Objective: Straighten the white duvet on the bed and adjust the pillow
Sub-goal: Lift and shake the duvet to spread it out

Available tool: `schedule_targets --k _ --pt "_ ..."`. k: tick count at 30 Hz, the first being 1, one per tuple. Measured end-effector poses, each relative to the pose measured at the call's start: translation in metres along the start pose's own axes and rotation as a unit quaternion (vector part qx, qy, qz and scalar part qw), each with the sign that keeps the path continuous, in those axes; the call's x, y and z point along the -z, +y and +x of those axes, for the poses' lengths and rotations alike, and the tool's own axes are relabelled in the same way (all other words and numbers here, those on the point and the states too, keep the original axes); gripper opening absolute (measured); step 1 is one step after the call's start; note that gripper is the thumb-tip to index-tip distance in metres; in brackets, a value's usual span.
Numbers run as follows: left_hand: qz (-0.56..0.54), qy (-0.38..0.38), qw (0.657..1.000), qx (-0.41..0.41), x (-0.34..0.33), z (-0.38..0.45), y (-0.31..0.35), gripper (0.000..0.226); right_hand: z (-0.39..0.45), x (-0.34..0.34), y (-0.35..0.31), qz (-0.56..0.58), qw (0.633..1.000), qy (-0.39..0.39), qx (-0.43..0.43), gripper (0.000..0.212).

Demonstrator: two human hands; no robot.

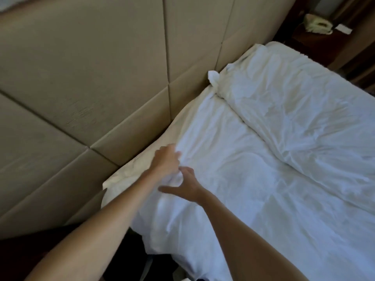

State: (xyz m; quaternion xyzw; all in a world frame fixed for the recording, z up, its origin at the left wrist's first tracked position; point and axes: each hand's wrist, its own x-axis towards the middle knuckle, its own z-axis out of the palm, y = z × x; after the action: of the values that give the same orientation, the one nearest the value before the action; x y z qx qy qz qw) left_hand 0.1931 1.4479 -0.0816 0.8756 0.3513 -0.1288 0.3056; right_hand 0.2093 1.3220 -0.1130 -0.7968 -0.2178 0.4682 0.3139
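White duvet point(253, 179): near corner bunched by the headboard, both hands on it

The white duvet covers the bed, its long axis running from the near left at the padded headboard point(101, 78) away to the right, with a thicker rumpled fold point(304, 110) lying across the far half. A cream pillow point(142, 161) sits wedged between the duvet's left edge and the headboard, just left of the hands. The left hand point(166, 161) is closed over a bunch of duvet cloth at that edge and is nearer the pillow. The right hand point(186, 185) rests beside it, fingers spread wide, gripping nothing I can make out. A telephone point(318, 26) sits far right.
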Motion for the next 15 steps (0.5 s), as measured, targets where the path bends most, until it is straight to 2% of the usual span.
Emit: schedule_targets --k 1,3,4,5,6,7,9,10,11,13,15 --pt "-0.016 -0.008 0.999 -0.039 -0.002 -0.019 0.017 0.021 -0.005 -0.01 -0.006 0.06 0.998 0.03 0.011 0.064" --pt "-0.072 -0.022 0.991 -0.111 -0.005 -0.046 0.037 0.014 -0.018 -0.018 -0.011 0.231 0.964 0.123 -0.043 0.018" --pt "-0.12 -0.036 0.984 -0.125 -0.006 -0.055 0.038 0.014 -0.026 -0.018 -0.01 0.286 0.942 0.157 -0.073 0.013" --pt "-0.18 -0.058 0.973 -0.131 -0.005 -0.062 0.035 0.006 -0.033 -0.015 -0.007 0.306 0.93 0.18 -0.093 0.019" --pt "-0.225 -0.062 0.962 -0.139 -0.005 -0.068 0.027 0.013 -0.041 -0.01 -0.004 0.321 0.923 0.187 -0.098 0.027" --pt "-0.232 -0.059 0.961 -0.138 -0.003 -0.072 0.017 0.038 -0.045 -0.004 -0.001 0.339 0.917 0.188 -0.097 0.035" --pt "-0.138 -0.067 0.985 -0.084 -0.004 -0.09 -0.009 0.096 -0.06 0.012 0.003 0.408 0.888 0.184 -0.106 0.048" --pt "-0.058 -0.089 0.993 -0.043 -0.008 -0.099 -0.026 0.112 -0.068 0.02 0.006 0.441 0.872 0.181 -0.111 0.053" --pt "0.02 -0.13 0.991 -0.016 -0.014 -0.111 -0.042 0.114 -0.075 0.029 0.011 0.467 0.859 0.18 -0.113 0.056" --pt "0.112 -0.18 0.977 0.009 -0.029 -0.137 -0.063 0.088 -0.09 0.042 0.02 0.489 0.849 0.175 -0.1 0.057" --pt "0.071 -0.128 0.989 0.03 -0.048 -0.155 -0.067 0.05 -0.108 0.049 0.025 0.499 0.853 0.138 -0.066 0.042"
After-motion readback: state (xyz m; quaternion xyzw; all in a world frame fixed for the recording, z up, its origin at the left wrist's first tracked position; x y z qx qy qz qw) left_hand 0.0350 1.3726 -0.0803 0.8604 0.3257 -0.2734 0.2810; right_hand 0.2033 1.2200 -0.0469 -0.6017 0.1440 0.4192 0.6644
